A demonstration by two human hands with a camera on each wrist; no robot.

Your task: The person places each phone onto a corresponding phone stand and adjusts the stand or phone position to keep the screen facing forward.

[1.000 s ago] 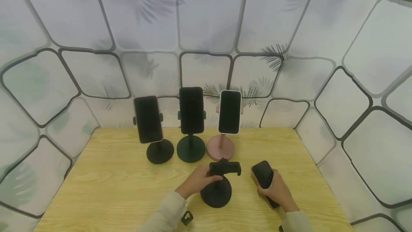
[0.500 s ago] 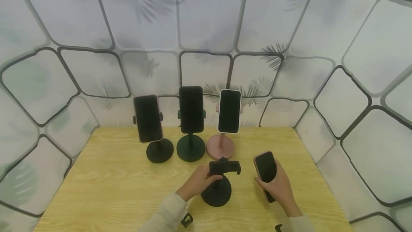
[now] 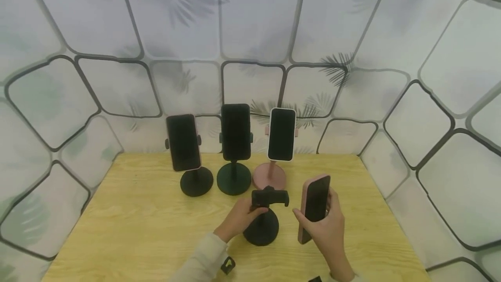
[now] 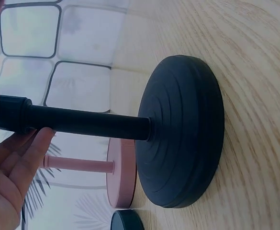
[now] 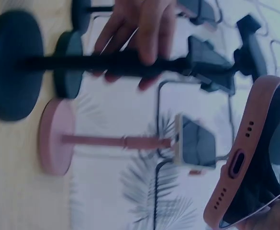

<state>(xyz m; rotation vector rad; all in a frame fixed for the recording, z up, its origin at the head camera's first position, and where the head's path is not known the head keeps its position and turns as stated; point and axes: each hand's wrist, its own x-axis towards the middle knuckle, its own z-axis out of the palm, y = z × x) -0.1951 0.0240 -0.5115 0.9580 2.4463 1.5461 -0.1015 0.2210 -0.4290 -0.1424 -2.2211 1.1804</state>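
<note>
My left hand (image 3: 238,221) grips the upper post of a black phone stand (image 3: 262,230), just under its clamp. The clamp has no phone in it. In the left wrist view the stand's round base (image 4: 183,139) sits on the tabletop, fingers and thumb around the collar of the post. To the right, my right hand (image 3: 328,233) holds a phone in a pink case (image 3: 315,201) by its sides, tilted up and apart from the stand. The right wrist view shows the phone's bottom edge with its charging port (image 5: 237,163); most of my right hand is hidden there.
Behind stand three more phone stands, each bearing a phone: a black one (image 3: 197,182) at left, a dark green one (image 3: 234,179) in the middle, a pink one (image 3: 269,177) at right. The wooden table (image 3: 148,229) ends at a patterned backdrop (image 3: 188,86).
My right hand has lifted the pink-cased phone off the table and brought it left toward the black stand, turning it more upright. My left hand keeps its grip, drifting slightly.
</note>
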